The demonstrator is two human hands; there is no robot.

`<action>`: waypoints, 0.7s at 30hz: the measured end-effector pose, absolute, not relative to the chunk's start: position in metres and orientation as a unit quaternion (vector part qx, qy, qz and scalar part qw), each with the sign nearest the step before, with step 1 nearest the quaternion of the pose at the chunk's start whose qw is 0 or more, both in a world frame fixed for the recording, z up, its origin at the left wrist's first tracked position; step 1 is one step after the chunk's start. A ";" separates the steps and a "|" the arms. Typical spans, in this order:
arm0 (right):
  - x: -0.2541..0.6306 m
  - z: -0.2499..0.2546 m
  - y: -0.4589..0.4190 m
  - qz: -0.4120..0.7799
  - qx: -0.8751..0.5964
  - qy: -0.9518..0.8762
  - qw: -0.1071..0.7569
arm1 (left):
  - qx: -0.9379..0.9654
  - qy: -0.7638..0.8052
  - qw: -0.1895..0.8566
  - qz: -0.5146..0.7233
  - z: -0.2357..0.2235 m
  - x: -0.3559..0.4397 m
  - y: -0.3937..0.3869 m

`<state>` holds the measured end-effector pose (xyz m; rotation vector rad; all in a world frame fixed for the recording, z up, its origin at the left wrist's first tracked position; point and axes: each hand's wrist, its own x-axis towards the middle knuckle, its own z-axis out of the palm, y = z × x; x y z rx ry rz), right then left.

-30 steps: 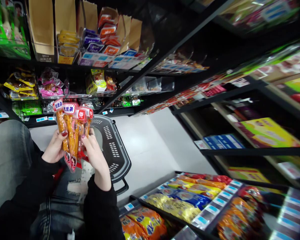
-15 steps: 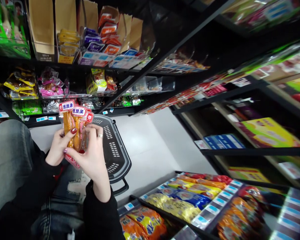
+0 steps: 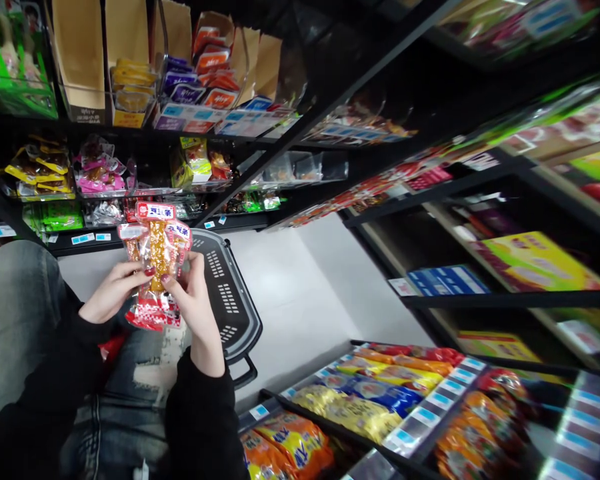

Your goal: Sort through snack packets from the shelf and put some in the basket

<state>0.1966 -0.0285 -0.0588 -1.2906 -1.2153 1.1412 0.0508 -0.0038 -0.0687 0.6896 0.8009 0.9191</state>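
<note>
snack packets (image 3: pixel 157 250): fanned bunch, left of grey basket (image 3: pixel 253 313) in my view | axis: front packet's long side runs away from me, label end far | left hand (image 3: pixel 111 291): pinching basket-far edge | right hand (image 3: pixel 196 303): pinching basket-near edge, closer to basket | pose: thumb tips near each other up front, other fingers partly hidden

The snack packets (image 3: pixel 157 247) and right hand (image 3: pixel 197 307) hide part of the basket (image 3: pixel 246 300); orange bags (image 3: pixel 300 443) are cut off below; the yellow box (image 3: pixel 540 260) has blurred print
</note>
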 end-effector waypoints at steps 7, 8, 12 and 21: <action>0.189 -0.053 -0.028 0.441 -0.526 -0.526 0.503 | 0.361 0.430 0.652 0.510 -0.074 0.064 -0.007; 0.190 -0.053 -0.028 0.462 -0.522 -0.518 0.497 | 0.358 0.434 0.646 0.516 -0.075 0.065 -0.007; 0.191 -0.056 -0.026 0.511 -0.498 -0.489 0.501 | 0.343 0.454 0.622 0.539 -0.079 0.066 -0.006; 0.187 -0.058 -0.026 0.467 -0.501 -0.466 0.560 | 0.315 0.432 0.661 0.527 -0.071 0.061 -0.002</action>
